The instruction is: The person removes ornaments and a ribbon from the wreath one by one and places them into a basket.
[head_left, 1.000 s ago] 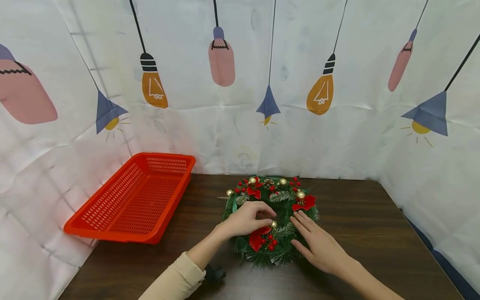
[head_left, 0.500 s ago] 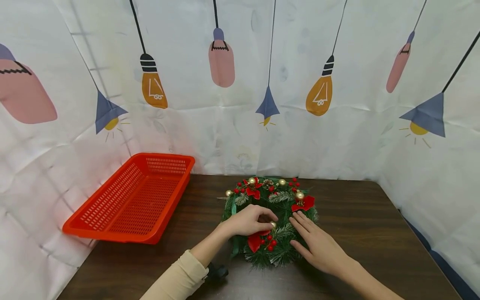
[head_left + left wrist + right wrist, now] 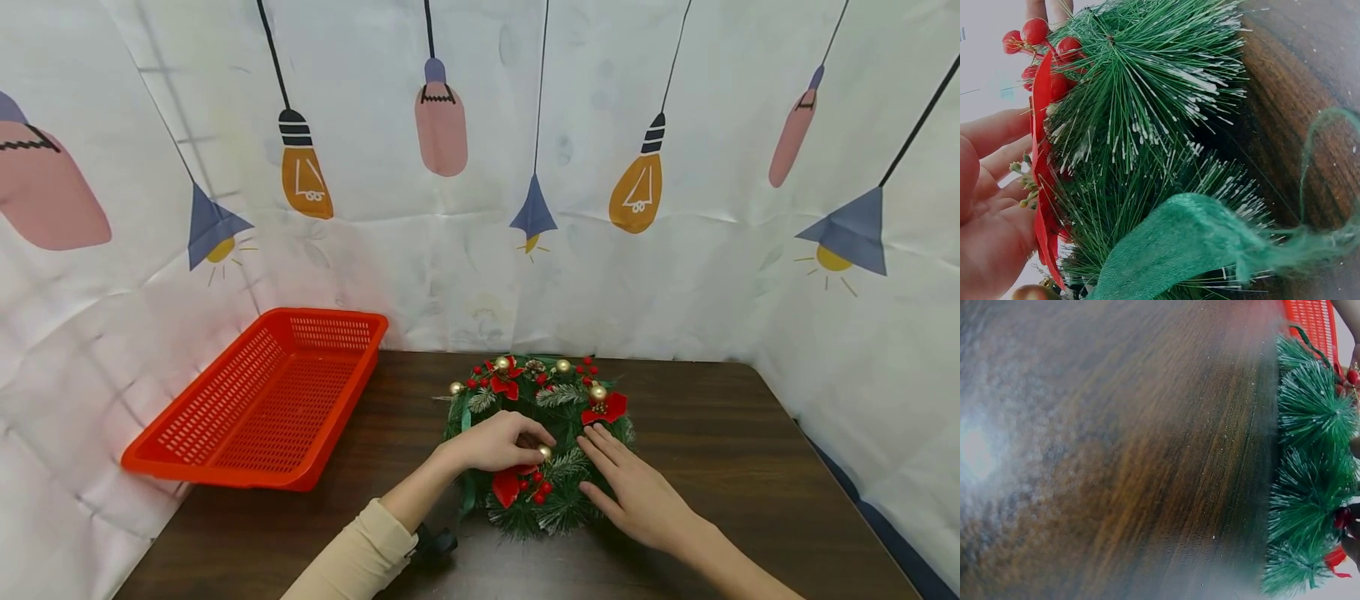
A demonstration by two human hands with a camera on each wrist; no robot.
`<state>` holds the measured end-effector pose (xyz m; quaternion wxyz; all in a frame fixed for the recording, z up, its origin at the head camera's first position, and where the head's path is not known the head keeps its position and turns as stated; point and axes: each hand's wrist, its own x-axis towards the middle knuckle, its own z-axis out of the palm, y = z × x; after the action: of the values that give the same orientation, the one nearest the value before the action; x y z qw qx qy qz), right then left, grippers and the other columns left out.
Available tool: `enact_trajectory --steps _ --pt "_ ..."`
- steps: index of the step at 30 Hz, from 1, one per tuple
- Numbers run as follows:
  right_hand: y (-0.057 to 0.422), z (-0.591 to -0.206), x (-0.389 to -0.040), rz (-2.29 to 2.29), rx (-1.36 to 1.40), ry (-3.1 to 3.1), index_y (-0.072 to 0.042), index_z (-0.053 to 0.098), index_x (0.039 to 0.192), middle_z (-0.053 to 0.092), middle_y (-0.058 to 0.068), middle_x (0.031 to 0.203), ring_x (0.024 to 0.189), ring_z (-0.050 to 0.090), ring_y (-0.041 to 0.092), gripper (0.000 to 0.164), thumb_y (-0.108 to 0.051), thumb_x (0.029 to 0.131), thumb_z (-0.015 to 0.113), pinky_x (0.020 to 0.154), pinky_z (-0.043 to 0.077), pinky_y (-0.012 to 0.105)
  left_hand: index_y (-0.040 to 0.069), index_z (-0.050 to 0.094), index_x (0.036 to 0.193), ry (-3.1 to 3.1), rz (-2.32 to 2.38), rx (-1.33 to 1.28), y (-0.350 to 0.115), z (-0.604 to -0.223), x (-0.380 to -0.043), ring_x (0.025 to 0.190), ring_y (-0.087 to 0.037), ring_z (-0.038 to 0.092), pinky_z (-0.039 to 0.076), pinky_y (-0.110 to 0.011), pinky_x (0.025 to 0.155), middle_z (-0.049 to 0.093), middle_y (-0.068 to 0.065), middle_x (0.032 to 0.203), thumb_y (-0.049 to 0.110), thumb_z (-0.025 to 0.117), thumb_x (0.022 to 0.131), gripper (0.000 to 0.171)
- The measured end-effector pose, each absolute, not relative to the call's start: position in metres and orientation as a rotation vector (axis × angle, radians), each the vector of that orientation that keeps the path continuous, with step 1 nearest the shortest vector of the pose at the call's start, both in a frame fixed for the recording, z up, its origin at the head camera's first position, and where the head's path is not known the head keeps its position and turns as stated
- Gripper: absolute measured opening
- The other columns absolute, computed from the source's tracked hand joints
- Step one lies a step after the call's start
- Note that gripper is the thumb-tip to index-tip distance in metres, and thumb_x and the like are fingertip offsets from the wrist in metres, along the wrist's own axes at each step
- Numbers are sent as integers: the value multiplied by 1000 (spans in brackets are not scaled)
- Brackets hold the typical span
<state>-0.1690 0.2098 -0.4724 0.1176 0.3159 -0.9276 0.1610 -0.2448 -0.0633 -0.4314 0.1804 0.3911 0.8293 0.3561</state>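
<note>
A green Christmas wreath [image 3: 558, 508] with red flowers, red berries and gold balls lies on the table. My left hand [image 3: 495, 442] reaches over its near left part, fingers bent. Thumb and index fingertips are at a gold ball [image 3: 545, 453], but whether they pinch it is unclear. Just below is a red flower [image 3: 506, 487]; in the left wrist view this red flower [image 3: 1042, 162] partly hides the fingers. My right hand [image 3: 637, 492] rests on the wreath's right side with fingers extended. A green ribbon [image 3: 1166, 240] trails from the wreath in the left wrist view.
A red perforated plastic basket [image 3: 318, 417] stands at the table's back left. A small black object [image 3: 435, 543] shows beside the left forearm. The dark wooden table [image 3: 697, 425] ends at white curtains [image 3: 450, 275] printed with lamps.
My left hand has come slightly lower and nearer over the wreath, its fingertips closer to the gold ball. The right hand keeps its place. The head view has shifted slightly.
</note>
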Motion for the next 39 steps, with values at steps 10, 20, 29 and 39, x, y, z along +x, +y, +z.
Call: enact_trajectory --steps 10,20,29,39 --pt "210 -472 -168 480 919 -2722 -1 48 152 41 17 159 148 33 34 66 -39 101 67 108 42 53 7 72 125 2334 1121 1139 -66 -429 -243 100 -2 66 53 -20 88 69 6 116 15 70 100 26" --pt "210 -472 -168 486 918 -2725 -1 48 152 40 16 159 149 32 34 66 -39 102 66 109 42 53 4 71 124 2268 1208 1194 -69 -422 -237 99 -3 66 54 -22 88 68 4 115 12 72 98 27" --pt "210 -473 -169 480 918 -2733 -2 46 153 39 16 160 150 31 33 67 -42 103 63 109 41 53 2 71 124 2234 1272 1181 -72 -418 -231 100 -3 66 55 -23 90 68 3 118 9 73 97 28" --pt "209 -473 -169 476 932 -2716 -1 47 152 40 17 159 149 32 34 66 -40 103 64 108 42 54 2 71 124 2192 1288 1198 -74 -417 -225 100 -5 67 55 -23 90 67 7 117 11 73 98 28"
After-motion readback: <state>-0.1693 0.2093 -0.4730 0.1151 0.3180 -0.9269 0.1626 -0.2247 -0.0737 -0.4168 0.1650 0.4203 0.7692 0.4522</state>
